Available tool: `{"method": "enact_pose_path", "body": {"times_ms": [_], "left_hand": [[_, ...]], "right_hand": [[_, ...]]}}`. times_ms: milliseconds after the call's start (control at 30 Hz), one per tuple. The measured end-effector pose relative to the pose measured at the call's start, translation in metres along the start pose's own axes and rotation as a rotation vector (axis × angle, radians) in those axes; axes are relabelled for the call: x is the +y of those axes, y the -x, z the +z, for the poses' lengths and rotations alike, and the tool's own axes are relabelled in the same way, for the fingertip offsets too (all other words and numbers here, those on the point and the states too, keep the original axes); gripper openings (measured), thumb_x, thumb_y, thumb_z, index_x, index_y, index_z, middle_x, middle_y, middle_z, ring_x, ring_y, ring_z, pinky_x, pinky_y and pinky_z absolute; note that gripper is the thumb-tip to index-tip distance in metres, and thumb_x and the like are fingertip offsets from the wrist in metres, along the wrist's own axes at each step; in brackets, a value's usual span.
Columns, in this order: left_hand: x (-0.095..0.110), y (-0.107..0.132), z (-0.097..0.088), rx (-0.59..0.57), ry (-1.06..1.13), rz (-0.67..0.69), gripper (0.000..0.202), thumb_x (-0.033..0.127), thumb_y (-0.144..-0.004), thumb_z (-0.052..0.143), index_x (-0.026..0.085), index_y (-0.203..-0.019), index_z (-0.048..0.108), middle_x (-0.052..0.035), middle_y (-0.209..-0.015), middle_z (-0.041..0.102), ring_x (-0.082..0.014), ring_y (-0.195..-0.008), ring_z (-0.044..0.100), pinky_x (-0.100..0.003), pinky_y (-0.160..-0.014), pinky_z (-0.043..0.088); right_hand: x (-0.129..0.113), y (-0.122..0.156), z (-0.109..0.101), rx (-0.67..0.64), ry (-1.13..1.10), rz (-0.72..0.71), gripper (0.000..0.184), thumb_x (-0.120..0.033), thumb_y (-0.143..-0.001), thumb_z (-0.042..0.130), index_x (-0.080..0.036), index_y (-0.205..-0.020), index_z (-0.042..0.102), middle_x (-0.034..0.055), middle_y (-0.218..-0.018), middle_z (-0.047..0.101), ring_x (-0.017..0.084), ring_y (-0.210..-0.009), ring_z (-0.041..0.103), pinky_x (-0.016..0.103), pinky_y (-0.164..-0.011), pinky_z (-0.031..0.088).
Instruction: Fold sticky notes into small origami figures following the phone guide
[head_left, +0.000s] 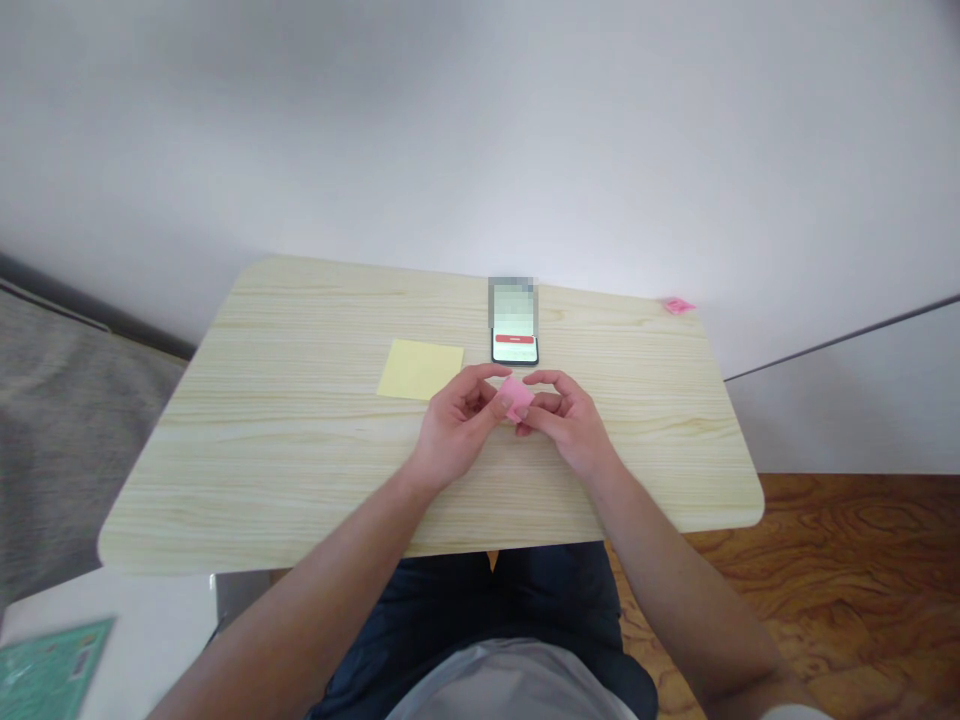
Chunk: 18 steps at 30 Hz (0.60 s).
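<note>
A small piece of folded pink paper (517, 393) is held up between my two hands over the middle of the table. My left hand (461, 420) pinches its left side, thumb in front. On the right edge, my right hand (568, 420) grips it between thumb and fingers. Some fingertips behind the paper are hidden. Just left of my left hand lies a flat square of yellow paper (418, 369), its lower right corner covered by that hand. Beyond my fingers a phone (515, 350) lies face up with its screen lit.
A folded pink paper shape (679, 306) sits at the far right corner of the pale wooden table (285, 420). A white wall rises behind the table. At lower left, a green packet (56, 665) lies on a white surface.
</note>
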<state>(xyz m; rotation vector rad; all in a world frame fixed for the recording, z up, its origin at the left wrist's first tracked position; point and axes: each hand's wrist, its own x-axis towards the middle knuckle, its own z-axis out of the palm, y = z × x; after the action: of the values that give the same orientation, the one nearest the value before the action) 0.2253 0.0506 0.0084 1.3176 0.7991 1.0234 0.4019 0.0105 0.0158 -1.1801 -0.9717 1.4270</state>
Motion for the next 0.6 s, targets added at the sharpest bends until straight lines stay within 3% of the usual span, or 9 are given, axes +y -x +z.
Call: {"method": "enact_pose_path", "body": {"times_ms": [133, 400, 500, 600], "left_hand": [[0.0011, 0.0004, 0.0002, -0.005, 0.025, -0.003, 0.029, 0.029, -0.090, 0.073, 0.019, -0.118, 0.069, -0.0012, -0.079, 0.070, -0.0126, -0.071, 0.063, -0.024, -0.065, 0.050], [-0.0021, -0.0043, -0.0016, -0.003, 0.169, -0.055, 0.017, 0.028, -0.088, 0.076, 0.016, -0.100, 0.076, -0.0040, -0.077, 0.073, -0.0134, -0.070, 0.063, -0.026, -0.064, 0.050], [-0.0038, -0.0062, -0.0027, -0.013, 0.255, -0.124, 0.016, 0.027, -0.085, 0.079, 0.016, -0.097, 0.077, -0.0045, -0.079, 0.074, -0.0127, -0.070, 0.063, -0.024, -0.063, 0.050], [-0.0032, -0.0071, -0.0040, -0.047, 0.338, -0.206, 0.018, 0.026, -0.083, 0.080, 0.016, -0.097, 0.078, -0.0059, -0.084, 0.075, -0.0123, -0.071, 0.063, -0.024, -0.063, 0.049]], "right_hand": [[0.0009, 0.0006, 0.0013, -0.006, -0.002, -0.034, 0.038, -0.028, -0.078, 0.084, -0.028, -0.109, 0.062, -0.0032, -0.078, 0.077, 0.015, -0.068, 0.069, 0.031, -0.071, 0.058], [0.0051, 0.0012, -0.0004, -0.045, 0.079, -0.166, 0.012, -0.031, -0.087, 0.077, -0.025, -0.097, 0.075, 0.0030, -0.091, 0.074, 0.017, -0.080, 0.068, 0.032, -0.071, 0.057], [0.0059, 0.0039, -0.0003, -0.040, 0.174, -0.295, 0.014, -0.028, -0.085, 0.077, -0.027, -0.099, 0.077, 0.0054, -0.109, 0.070, 0.021, -0.097, 0.069, 0.035, -0.078, 0.059], [0.0077, 0.0067, 0.0011, 0.023, 0.308, -0.419, 0.017, -0.025, -0.085, 0.077, -0.029, -0.101, 0.077, 0.0056, -0.115, 0.066, 0.022, -0.103, 0.067, 0.038, -0.085, 0.058]]}}
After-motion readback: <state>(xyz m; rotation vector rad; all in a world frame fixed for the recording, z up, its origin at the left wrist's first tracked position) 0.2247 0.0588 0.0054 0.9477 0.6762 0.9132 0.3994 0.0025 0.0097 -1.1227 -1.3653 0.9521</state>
